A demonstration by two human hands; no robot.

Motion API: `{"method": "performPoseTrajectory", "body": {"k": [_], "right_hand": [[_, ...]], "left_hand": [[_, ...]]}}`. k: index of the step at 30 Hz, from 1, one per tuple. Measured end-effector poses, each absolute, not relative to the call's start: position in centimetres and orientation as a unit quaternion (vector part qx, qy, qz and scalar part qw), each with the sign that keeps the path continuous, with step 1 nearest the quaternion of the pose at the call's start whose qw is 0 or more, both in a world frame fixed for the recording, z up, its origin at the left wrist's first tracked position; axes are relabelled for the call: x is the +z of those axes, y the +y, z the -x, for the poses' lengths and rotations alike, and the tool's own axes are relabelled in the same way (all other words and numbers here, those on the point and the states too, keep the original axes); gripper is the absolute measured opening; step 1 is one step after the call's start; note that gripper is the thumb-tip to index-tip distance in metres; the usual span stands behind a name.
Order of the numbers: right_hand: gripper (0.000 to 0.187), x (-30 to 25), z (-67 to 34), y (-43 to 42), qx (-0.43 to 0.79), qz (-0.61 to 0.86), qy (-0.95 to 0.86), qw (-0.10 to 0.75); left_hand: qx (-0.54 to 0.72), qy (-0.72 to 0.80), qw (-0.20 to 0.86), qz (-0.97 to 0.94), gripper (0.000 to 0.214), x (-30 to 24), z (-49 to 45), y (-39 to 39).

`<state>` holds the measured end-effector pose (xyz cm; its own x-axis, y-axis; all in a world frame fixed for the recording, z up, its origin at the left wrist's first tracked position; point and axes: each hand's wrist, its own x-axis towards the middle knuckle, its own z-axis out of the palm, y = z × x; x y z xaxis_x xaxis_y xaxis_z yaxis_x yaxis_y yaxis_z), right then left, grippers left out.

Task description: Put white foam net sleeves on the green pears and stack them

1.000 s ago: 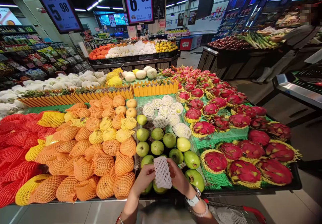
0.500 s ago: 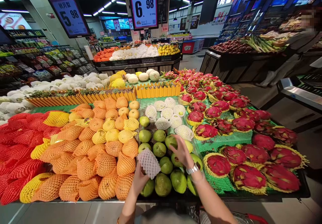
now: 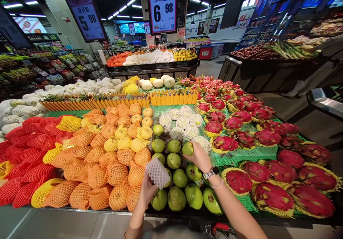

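My left hand [image 3: 148, 190] is closed on a white foam net sleeve [image 3: 158, 172], held just above the front rows of green guavas [image 3: 177, 198]. My right hand [image 3: 199, 156], with a watch on its wrist, reaches further in and wraps around one green guava [image 3: 188, 148] near the middle of the pile. Behind that fruit lie several guavas wrapped in white foam nets [image 3: 182, 122]. The guavas sit on a green mat on the display stand [image 3: 241, 151].
Orange and yellow netted fruit [image 3: 115, 164] fill the stand to the left, red netted fruit [image 3: 24, 160] further left. Dragon fruit [image 3: 257, 171] cover the right side. A yellow picket divider [image 3: 171, 97] runs behind. Price signs [image 3: 162, 6] hang overhead. A cart handle [image 3: 221, 228] shows below.
My right hand left the foam net, reached forward over the guavas and closed on one. My left hand kept the net and shifted slightly left. The camera view tilted up a little.
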<state>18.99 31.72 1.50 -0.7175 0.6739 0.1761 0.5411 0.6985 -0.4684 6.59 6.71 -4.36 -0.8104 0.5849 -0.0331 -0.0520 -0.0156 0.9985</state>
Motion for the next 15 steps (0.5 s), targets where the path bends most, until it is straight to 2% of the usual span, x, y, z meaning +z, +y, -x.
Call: {"method": "performPoseTrajectory", "body": {"k": [2, 4, 7, 10, 15], "right_hand": [[0.075, 1.8, -20.3, 31.0, 0.306, 0.356, -0.838, 0.278], [0.079, 1.7, -21.2, 29.8, 0.480, 0.354, -0.724, 0.347], [0.059, 0.9, -22.0, 27.3, 0.688, 0.308, -0.570, 0.327], [0.052, -0.3, -22.1, 25.0, 0.748, 0.302, -0.503, 0.310], [0.049, -0.1, -22.5, 24.0, 0.732, 0.328, -0.516, 0.300]], "left_hand": [[0.678, 0.656, 0.246, -0.223, 0.085, -4.3, -6.7, 7.0], [0.661, 0.652, 0.263, -0.263, 0.086, -4.1, -7.1, 7.6], [0.622, 0.651, 0.272, -0.338, 0.084, -3.7, -7.9, 8.9], [0.579, 0.651, 0.282, -0.402, 0.083, -3.4, -8.3, 10.0], [0.540, 0.662, 0.299, -0.425, 0.080, -3.3, -8.3, 10.4]]}}
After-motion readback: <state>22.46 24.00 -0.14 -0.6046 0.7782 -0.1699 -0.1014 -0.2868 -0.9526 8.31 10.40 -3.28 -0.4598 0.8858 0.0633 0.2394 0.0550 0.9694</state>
